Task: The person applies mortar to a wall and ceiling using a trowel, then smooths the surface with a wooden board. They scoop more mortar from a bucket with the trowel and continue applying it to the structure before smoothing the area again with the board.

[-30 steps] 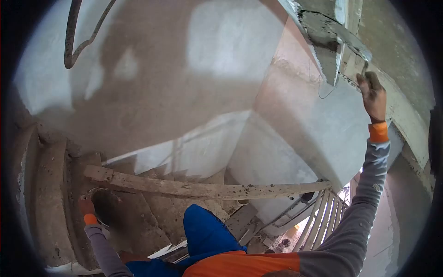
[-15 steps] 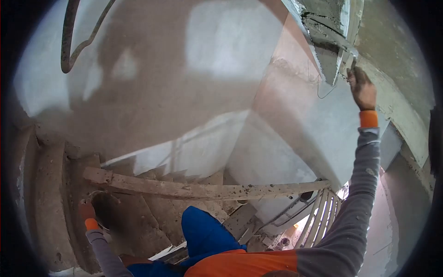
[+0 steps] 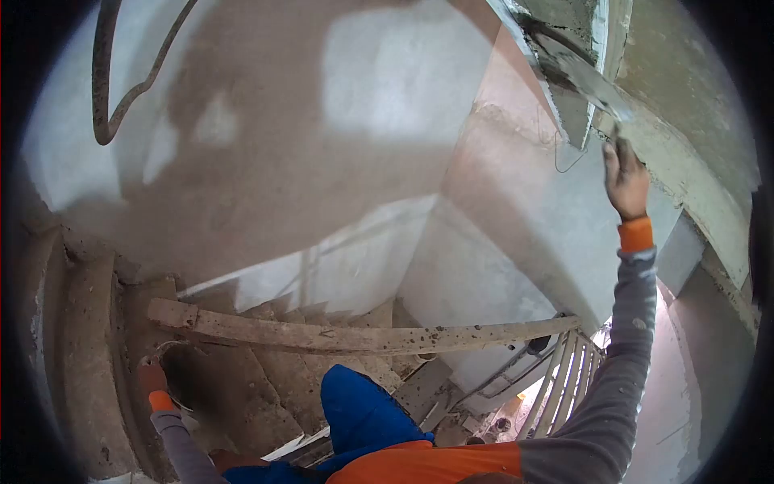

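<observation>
At the upper right, my right hand (image 3: 626, 179) is closed around the handle of a plastering trowel (image 3: 592, 85). Its long metal blade lies across a strip of wet grey mortar (image 3: 564, 20) on the overhead concrete edge; motion blurs it. Down at the lower left, my left hand (image 3: 151, 376) is closed at the rim of a dark round container that looks like a bucket (image 3: 193, 377). A thin pale line, perhaps its rim or handle, curves from my fingers. Shadow hides what is inside.
A rough wooden beam (image 3: 363, 338) spans the stairwell in front of my knee. Concrete steps (image 3: 93, 355) lie at left, wooden slats (image 3: 556, 379) at right. A bent bar (image 3: 103, 97) sticks out at upper left. A thin wire (image 3: 558, 161) hangs below the mortared edge.
My right hand has moved a little down and left, drawing the trowel slightly down along the mortared edge, its blade now at another angle. My left hand stays at the container.
</observation>
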Available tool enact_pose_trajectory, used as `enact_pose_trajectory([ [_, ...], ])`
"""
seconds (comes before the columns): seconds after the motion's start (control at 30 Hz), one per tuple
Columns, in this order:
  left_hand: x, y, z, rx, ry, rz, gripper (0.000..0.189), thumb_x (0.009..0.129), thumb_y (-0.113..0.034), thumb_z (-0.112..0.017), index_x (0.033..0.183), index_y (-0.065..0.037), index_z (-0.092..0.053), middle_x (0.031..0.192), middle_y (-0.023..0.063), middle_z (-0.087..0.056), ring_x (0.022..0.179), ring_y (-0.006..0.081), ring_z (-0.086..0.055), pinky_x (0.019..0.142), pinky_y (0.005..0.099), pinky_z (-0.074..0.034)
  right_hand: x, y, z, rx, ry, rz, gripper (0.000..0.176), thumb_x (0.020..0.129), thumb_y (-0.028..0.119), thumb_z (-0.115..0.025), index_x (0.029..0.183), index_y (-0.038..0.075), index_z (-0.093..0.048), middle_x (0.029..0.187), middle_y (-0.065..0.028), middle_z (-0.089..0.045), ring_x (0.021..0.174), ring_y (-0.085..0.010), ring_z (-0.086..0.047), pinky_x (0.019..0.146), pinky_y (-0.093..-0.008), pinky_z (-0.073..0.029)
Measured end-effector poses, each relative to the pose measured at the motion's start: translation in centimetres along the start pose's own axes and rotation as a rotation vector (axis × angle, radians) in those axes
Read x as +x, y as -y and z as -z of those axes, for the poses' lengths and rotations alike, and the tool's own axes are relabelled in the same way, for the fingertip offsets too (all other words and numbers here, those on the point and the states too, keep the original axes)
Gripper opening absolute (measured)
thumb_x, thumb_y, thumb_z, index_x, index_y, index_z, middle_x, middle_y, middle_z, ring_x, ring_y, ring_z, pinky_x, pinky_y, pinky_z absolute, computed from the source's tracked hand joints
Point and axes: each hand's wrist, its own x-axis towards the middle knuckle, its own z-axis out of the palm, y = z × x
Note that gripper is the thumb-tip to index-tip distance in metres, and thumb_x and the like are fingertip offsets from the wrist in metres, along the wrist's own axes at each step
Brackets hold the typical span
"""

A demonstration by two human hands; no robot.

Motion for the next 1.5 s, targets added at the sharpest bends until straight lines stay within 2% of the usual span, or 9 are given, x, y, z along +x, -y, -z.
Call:
enact_pose_trajectory([
  [0.4, -0.4, -0.1, 0.9, 0.032, -0.028, 0.106, 0.031, 0.082, -0.024, -0.050, 0.082, 0.007, -0.055, 0.077, 0.0240, -0.057, 0.068, 0.0383, -0.054, 0.066, 0.0440, -0.040, 3.2, -3.3, -6.1, -0.242, 0.201, -0.231, 0.032, 0.089, 0.043, -0.040, 0.099, 0.015, -0.054, 0.092, -0.0171, -0.062, 0.081, -0.0380, -0.059, 0.069, -0.0478, -0.047],
  [0.5, 1.2, 3.9, -0.5, -0.020, -0.138, -0.109, 0.030, 0.082, -0.022, -0.050, 0.078, 0.007, -0.053, 0.074, 0.0236, -0.055, 0.063, 0.0375, -0.050, 0.063, 0.0442, -0.037, 0.9, -6.7, -4.9, -0.460, 0.201, -0.019, 0.027, 0.089, 0.036, -0.046, 0.099, 0.013, -0.055, 0.085, -0.0136, -0.062, 0.073, -0.0344, -0.060, 0.060, -0.0440, -0.049],
  [0.7, 2.0, 4.9, -0.5, -0.089, -0.016, -0.015, 0.029, 0.082, -0.020, -0.049, 0.074, 0.007, -0.051, 0.073, 0.0239, -0.052, 0.065, 0.0365, -0.049, 0.062, 0.0446, -0.035, -2.2, -6.8, -5.8, -0.286, 0.067, -0.078, 0.034, 0.086, 0.036, -0.051, 0.104, 0.008, -0.055, 0.089, -0.0145, -0.062, 0.073, -0.0341, -0.061, 0.061, -0.0435, -0.049],
  [0.9, -0.2, 2.1, 0.1, 0.042, -0.149, -0.041, 0.029, 0.083, -0.021, -0.049, 0.074, 0.007, -0.050, 0.074, 0.0243, -0.052, 0.065, 0.0369, -0.048, 0.064, 0.0445, -0.037, 1.9, -1.0, -6.3, -0.202, 0.091, -0.132, 0.039, 0.086, 0.041, -0.049, 0.108, 0.009, -0.052, 0.088, -0.0177, -0.062, 0.073, -0.0376, -0.060, 0.062, -0.0460, -0.048],
  [1.0, 0.0, 1.5, 1.1, 0.021, 0.006, 0.058, 0.028, 0.082, -0.021, -0.051, 0.074, 0.006, -0.050, 0.075, 0.0248, -0.052, 0.067, 0.0346, -0.051, 0.065, 0.0444, -0.038, 2.5, -0.2, -4.5, -0.227, 0.035, -0.168, 0.034, 0.085, 0.040, -0.052, 0.102, 0.011, -0.052, 0.078, -0.0159, -0.063, 0.069, -0.0372, -0.060, 0.057, -0.0456, -0.047],
  [1.1, 0.7, 4.6, -2.2, -0.096, -0.380, -0.062, 0.029, 0.080, -0.020, -0.053, 0.068, 0.005, -0.047, 0.066, 0.0209, -0.049, 0.060, 0.0274, -0.048, 0.061, 0.0422, -0.037, 1.8, -0.7, -2.6, -0.209, -0.101, -0.121, 0.028, 0.084, 0.036, -0.055, 0.095, 0.011, -0.053, 0.073, -0.0143, -0.062, 0.065, -0.0353, -0.060, 0.054, -0.0433, -0.047],
  [1.2, 1.5, 5.6, -0.5, -0.127, -0.133, -0.081, 0.030, 0.079, -0.019, -0.053, 0.063, 0.004, -0.042, 0.058, 0.0149, -0.042, 0.054, 0.0216, -0.041, 0.056, 0.0399, -0.034, 0.8, -1.6, -1.0, -0.216, -0.140, -0.097, 0.026, 0.084, 0.034, -0.056, 0.094, 0.010, -0.055, 0.075, -0.0136, -0.062, 0.063, -0.0331, -0.060, 0.052, -0.0412, -0.047],
  [1.3, 0.7, 4.1, 0.4, -0.156, -0.192, -0.066, 0.032, 0.078, -0.018, -0.052, 0.060, 0.003, -0.036, 0.055, 0.0101, -0.035, 0.052, 0.0185, -0.034, 0.053, 0.0383, -0.031, -0.6, -2.7, -0.8, -0.252, -0.155, -0.111, 0.026, 0.084, 0.034, -0.056, 0.095, 0.010, -0.055, 0.077, -0.0138, -0.062, 0.063, -0.0332, -0.060, 0.053, -0.0410, -0.047],
  [1.5, 0.3, 3.5, 0.3, -0.149, -0.199, -0.065, 0.029, 0.079, -0.019, -0.050, 0.066, 0.007, -0.044, 0.059, 0.0178, -0.044, 0.053, 0.0258, -0.038, 0.056, 0.0410, -0.034, 0.2, -0.3, -1.4, -0.113, -0.170, 0.026, 0.028, 0.086, 0.035, -0.054, 0.089, 0.007, -0.055, 0.076, -0.0146, -0.060, 0.067, -0.0343, -0.059, 0.056, -0.0405, -0.046],
])
